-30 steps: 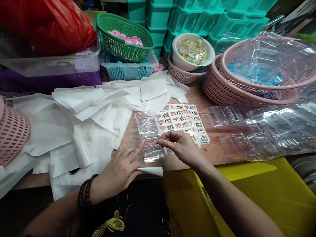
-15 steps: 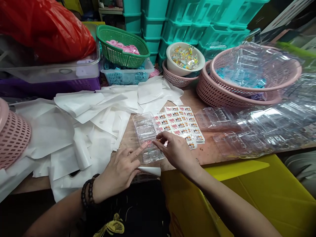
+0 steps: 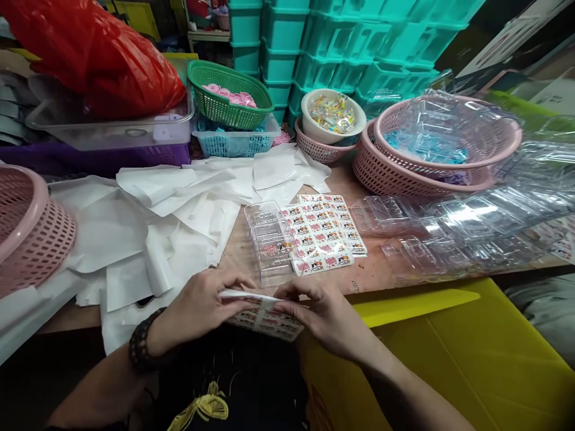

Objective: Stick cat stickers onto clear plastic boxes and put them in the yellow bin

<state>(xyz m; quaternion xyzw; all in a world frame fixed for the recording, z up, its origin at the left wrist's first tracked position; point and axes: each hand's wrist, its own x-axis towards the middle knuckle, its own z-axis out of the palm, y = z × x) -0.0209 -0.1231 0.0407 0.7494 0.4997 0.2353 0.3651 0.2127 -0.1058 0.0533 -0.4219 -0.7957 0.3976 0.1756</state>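
Note:
Between my two hands, over my lap at the table's front edge, is a sticker sheet with printed cat pictures, its top edge folded over. My left hand pinches the sheet's left part, fingers closed. My right hand grips it near the right, thumb in front. Just beyond my hands lies a clear plastic tray with compartments, a cat sticker on it. More cat sticker sheets lie flat, touching the tray's right side.
White backing papers cover the table's left. A pink basket stands far left. Clear trays pile up at right, in front of pink baskets. Behind are a green basket, a white bowl and teal bins.
Both hands have moved back from the clear tray toward my body and now hold a sticker sheet together. The cat sticker on the tray is uncovered.

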